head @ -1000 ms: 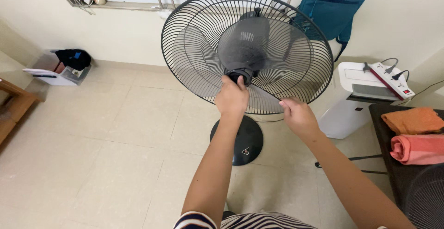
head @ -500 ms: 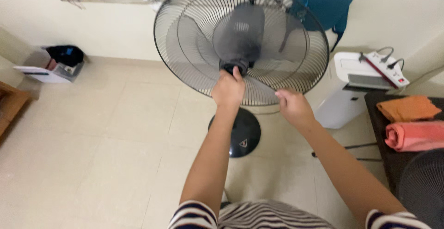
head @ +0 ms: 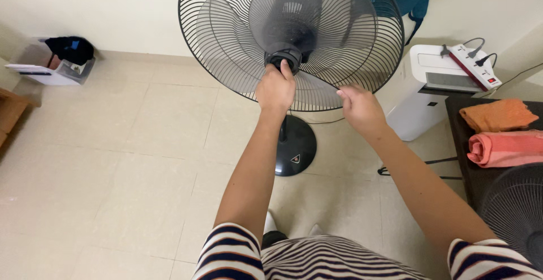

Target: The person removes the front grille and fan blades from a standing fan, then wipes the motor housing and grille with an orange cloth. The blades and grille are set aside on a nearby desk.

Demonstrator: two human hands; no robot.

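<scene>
Fan (head: 291, 37) now sits higher and larger in frame than a second ago, its top rim cut off at the upper edge; window sill has dropped out of view, so your head has come closer and tipped down; both hands kept their posts through that, which reads as the same hold on the fan head carried on, not a new one; your left hand (head: 275, 89) is closed around the black hub cap (head: 284, 59) at the centre of the blades, fingers wrapped, thumb up along it; grip looks firm; your right hand (head: 360, 107) is at the lower right rim of the rear wire guard (head: 226, 8), fingers curled, pinching a translucent grey blade (head: 314, 85) at its outer edge, as far as I can tell; front guard seems to be off, since your left hand reaches the hub directly; fan stands centre frame on its round black base (head: 297, 147) on the tiled floor (head: 113, 161); white air unit (head: 430, 96) with a power strip (head: 472, 68) at right; folded orange towel (head: 498, 115) and pink towel (head: 503, 148) on a dark table at right edge; another wire guard (head: 517, 212) in the lower right corner.
</scene>
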